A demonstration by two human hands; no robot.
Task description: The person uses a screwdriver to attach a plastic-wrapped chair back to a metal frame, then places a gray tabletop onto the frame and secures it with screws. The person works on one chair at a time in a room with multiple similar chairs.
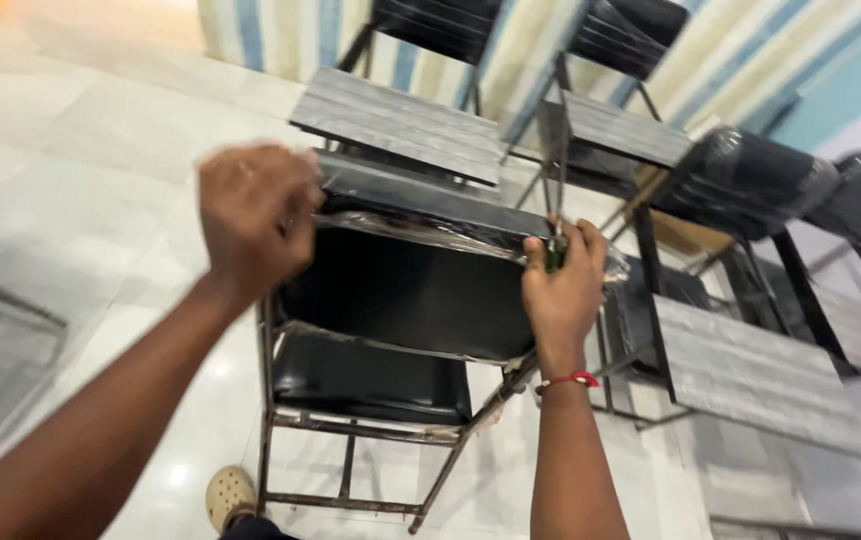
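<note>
Two forearms reaching forward from the bottom edge of the head view, a red thread band round the right wrist. Left hand closed over the top left corner of the black chair backrest, fingers curled behind the edge, seemingly to steady the chair. Right hand clamped on the top right corner, wrapped round a green-handled tool whose thin metal shaft stands upright above the knuckles; kind of tool too small to tell. Clear plastic wrap loose and crinkled along the top edge of the backrest, between the two hands. Black padded seat below on a rusty metal frame, standing on the glossy white tiled floor. Toe of a beige clog at the frame's lower left corner. Further chairs with grey writing tablets just behind and to the right, some wrapped too, before a striped curtain.
</note>
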